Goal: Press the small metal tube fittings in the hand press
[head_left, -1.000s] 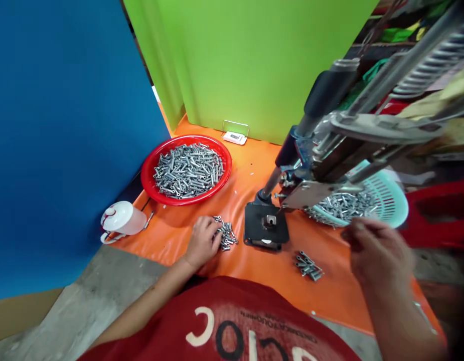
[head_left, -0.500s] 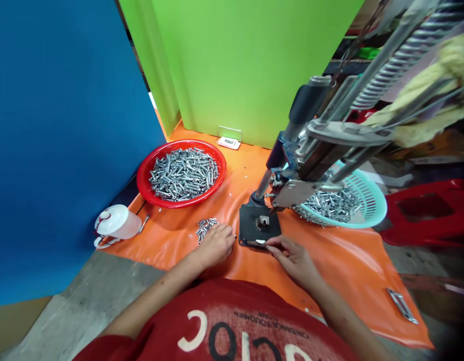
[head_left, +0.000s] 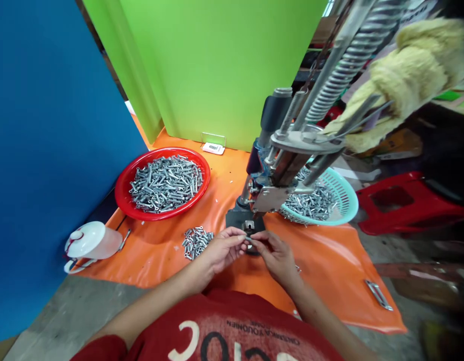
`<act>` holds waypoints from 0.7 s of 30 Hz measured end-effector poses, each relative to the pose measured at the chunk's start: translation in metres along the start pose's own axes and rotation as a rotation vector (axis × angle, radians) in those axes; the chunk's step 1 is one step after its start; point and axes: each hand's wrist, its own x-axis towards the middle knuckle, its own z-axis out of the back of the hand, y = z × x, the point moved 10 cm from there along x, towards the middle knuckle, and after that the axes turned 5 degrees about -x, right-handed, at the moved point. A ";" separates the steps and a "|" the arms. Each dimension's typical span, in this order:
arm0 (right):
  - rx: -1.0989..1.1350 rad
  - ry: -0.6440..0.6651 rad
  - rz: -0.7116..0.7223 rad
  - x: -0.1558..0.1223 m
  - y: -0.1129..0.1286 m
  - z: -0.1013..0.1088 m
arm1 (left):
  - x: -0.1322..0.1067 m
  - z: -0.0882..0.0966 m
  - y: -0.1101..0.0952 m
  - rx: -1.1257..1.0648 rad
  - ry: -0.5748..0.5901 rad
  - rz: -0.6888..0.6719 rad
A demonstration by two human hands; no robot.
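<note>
My left hand and my right hand meet just in front of the press base. Between their pinched fingertips is a small grey metal pin, most of it covered by the fingers. Right behind it, a square metal holder stands on the black base plate of the hand press. A small pile of short eye-ended metal parts lies on the orange sheet, close to my left forearm.
A red basin full of eye-ended metal pieces stands at the back left. Right of the press is a pale blue basket of metal parts. A white jug is at left, a metal shackle-like piece at right, a red stool beyond.
My left hand has come away from the small pile and moved right to meet my right hand. Both now pinch the pin in front of the holder. The view has turned slightly right.
</note>
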 end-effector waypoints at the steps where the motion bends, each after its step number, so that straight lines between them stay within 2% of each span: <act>1: 0.004 -0.006 0.003 0.001 -0.001 0.001 | 0.002 0.000 0.003 -0.014 -0.002 0.004; 3: -0.033 -0.015 0.035 0.005 0.001 0.004 | 0.006 0.000 0.006 0.018 -0.014 0.000; 5: -0.116 -0.029 0.074 0.010 0.001 0.006 | 0.009 0.003 0.000 0.186 -0.052 -0.072; 7: -0.204 -0.029 0.106 0.016 0.000 0.005 | 0.009 0.004 -0.019 0.487 -0.100 -0.254; 10: -0.337 -0.018 0.160 0.024 -0.003 0.001 | 0.003 -0.008 -0.049 0.955 -0.125 -0.578; 12: -0.445 -0.009 0.202 0.028 -0.003 -0.002 | 0.003 -0.017 -0.055 1.163 -0.098 -0.678; 16: -0.636 -0.017 0.280 0.028 0.004 -0.005 | 0.016 -0.027 -0.051 1.386 -0.026 -0.703; 21: -0.749 -0.041 0.291 0.028 0.013 -0.009 | 0.025 -0.030 -0.050 1.473 -0.015 -0.700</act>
